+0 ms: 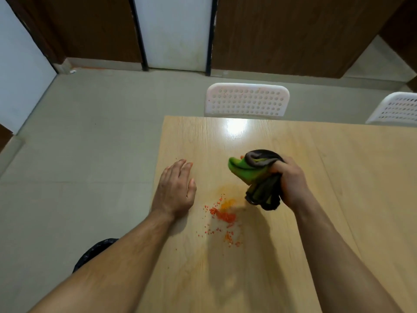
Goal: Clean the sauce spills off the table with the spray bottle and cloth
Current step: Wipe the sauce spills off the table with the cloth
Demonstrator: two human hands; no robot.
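while the left hand (174, 190) lies flat w/ fingers straight on the table (338, 177) near its left edge, palm down & holding nothing, the right hand (291, 182) is curled tight round a bunched cloth (255, 175). cloth is bright green on one face, dark grey/black on the other, w/ a dark trim; it's scrunched into a wad, green part poking out to the left of the fist, a dark fold bulging over the top by the thumb side, and a dark tail hanging out below the hand. the wad sits up & right of the spill, lifted off the wood as far as i can tell, its lower end just beside the orange smear.

the sauce spill (223, 214) is on the light wood top betw. the two hands: a faint orange-yellow smear, a thicker yellow-orange blob, a clump of red crumbs below it & small red/orange specks scattered toward the near side. can't see a spray bottle from here.

two white perforated chairs (247, 99) stand at the far side of the table. grey tiled floor (90, 132) to the left, brown wall panels (282, 30) beyond.
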